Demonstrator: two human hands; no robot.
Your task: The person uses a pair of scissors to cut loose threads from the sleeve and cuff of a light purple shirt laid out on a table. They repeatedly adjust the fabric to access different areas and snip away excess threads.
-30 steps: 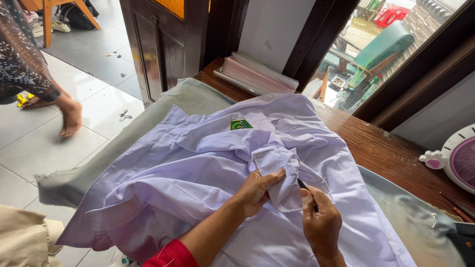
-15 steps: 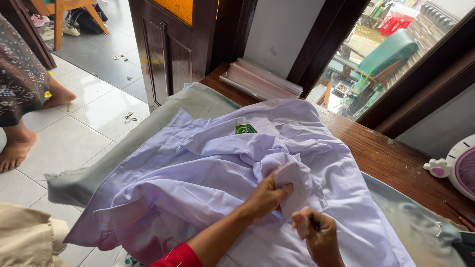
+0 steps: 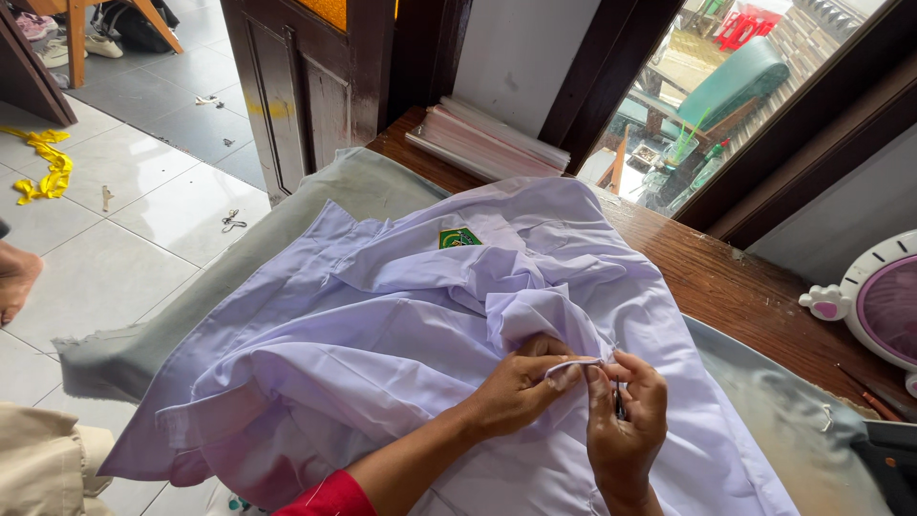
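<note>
Left hand (image 3: 521, 387) pinches a folded edge of the white shirt (image 3: 382, 354) between thumb and fingers, knuckles up; right hand (image 3: 626, 420) is closed, thumb and forefinger meeting the same edge, with a thin dark tool (image 3: 618, 401) held in the fist — too small and too covered to say what it is. The two hands touch at the fold. The shirt lies crumpled across a grey-green cloth (image 3: 315, 205) spread over the wooden table (image 3: 726, 287); a small green label (image 3: 458, 237) shows near its collar. The shirt's near edge runs off the bottom of the view, and the forearms are cut off there too; a bit of red sleeve (image 3: 330, 497) shows. A stack of clear bags (image 3: 487, 143) rests at the table's far end. A round pink-and-white fan (image 3: 884, 301) is cut by the right edge. A yellow scrap (image 3: 48, 167) lies on the tiled floor — a bare foot (image 3: 14, 282) is at the left edge.
</note>
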